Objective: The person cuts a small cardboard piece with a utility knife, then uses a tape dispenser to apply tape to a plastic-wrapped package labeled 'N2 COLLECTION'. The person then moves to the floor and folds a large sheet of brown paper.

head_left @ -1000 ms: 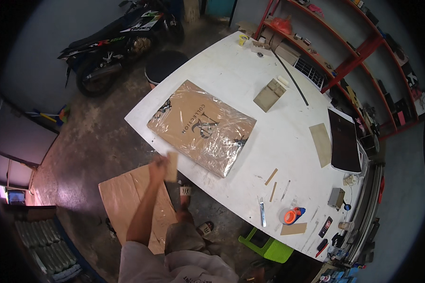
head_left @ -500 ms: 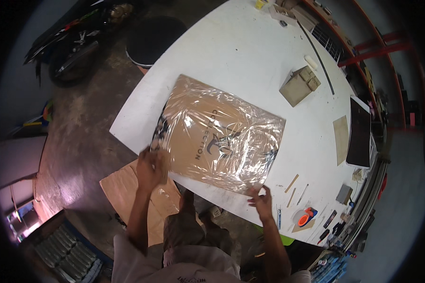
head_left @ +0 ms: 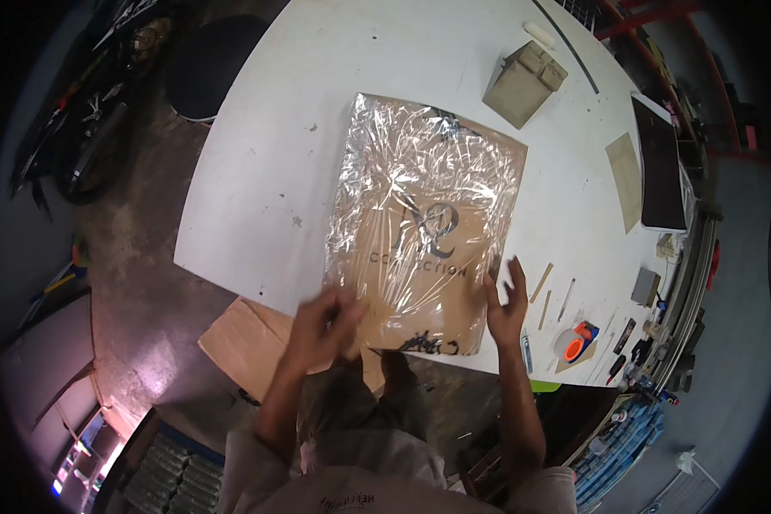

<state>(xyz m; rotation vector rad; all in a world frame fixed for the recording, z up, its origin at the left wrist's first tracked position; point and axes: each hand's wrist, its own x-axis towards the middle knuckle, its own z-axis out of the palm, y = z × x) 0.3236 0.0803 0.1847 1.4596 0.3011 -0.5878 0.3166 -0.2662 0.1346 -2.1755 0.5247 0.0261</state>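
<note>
A flat cardboard package (head_left: 428,313) wrapped in shiny clear plastic film lies on the white table (head_left: 257,163), its short side along the near edge. Dark printing shows through the film. My left hand (head_left: 321,330), blurred by motion, is closed at the package's near left corner. In its fingers is a tan, rounded thing (head_left: 351,330) that looks like a roll of tape. Beside the package's right edge is my right hand (head_left: 507,308), fingers spread and thumb side close against the edge; it grips nothing.
Farther back on the table stands a cardboard block (head_left: 522,90). To the right lie thin strips, a pen, a tape roll with an orange core (head_left: 571,344) and a dark panel (head_left: 660,163). A brown cardboard sheet (head_left: 248,338) lies below the table's near left edge.
The package has been turned so its print now reads upright to me. My right hand has left its near corner for its right edge. My left hand has moved right and slightly nearer.
</note>
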